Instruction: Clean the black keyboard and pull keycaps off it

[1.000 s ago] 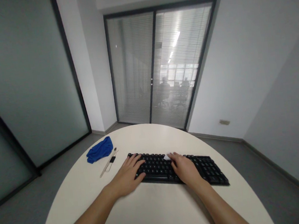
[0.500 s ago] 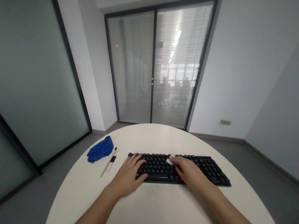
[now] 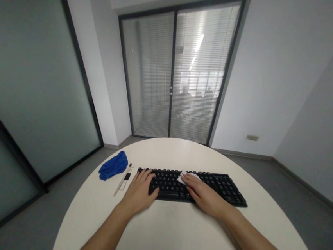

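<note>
Both apart, my left hand [image 3: 140, 191] steadies the black keyboard [image 3: 169, 183] at its left end; my right hand [image 3: 205, 194] holds a white wipe [image 3: 180, 179] to middle keys, seemingly wiping; next strokes need even pressure.

blue cloth [image 3: 113, 165] near dark-tipped stick [image 3: 122, 180]; glass doors [image 3: 151, 75] beyond

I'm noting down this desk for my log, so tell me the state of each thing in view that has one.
Keyboard: lying flat, keys up
White cloth: crumpled, on the keyboard, partly covered
Left hand: fingers spread, at the keyboard's left end
Right hand: fingers over the white cloth
Blue cloth: bunched up
Brush: lying flat
Blinds: lowered
</note>
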Motion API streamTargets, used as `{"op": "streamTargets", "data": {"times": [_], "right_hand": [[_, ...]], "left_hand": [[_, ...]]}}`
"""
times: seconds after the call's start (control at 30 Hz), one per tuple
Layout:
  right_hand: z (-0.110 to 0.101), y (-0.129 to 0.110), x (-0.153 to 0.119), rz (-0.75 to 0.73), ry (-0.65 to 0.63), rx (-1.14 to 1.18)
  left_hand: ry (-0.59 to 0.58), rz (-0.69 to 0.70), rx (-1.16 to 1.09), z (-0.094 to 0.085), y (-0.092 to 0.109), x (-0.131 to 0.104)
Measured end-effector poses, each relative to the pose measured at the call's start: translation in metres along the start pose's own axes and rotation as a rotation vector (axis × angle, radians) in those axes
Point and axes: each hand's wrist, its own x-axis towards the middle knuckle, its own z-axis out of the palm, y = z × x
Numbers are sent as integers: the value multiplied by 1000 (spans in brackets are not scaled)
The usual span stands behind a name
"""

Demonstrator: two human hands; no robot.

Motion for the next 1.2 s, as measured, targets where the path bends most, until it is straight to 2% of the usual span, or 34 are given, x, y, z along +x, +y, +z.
{"op": "streamTargets", "data": {"times": [0.3,0.43,0.87,1.2], "right_hand": [[-20,-26,-2,-97,-81,-36],[-23,-29,-2,-130,-108,-12],[-25,-29,-2,-117,-112,-52],[-13,-34,-2,-144,-70,-47]], "left_hand": [[8,9,4,-1,2,-2],[10,11,-15,-1,1,-2],[7,10,-10,0,-2,-3],[-12,3,0,1,-2,-2]]}}
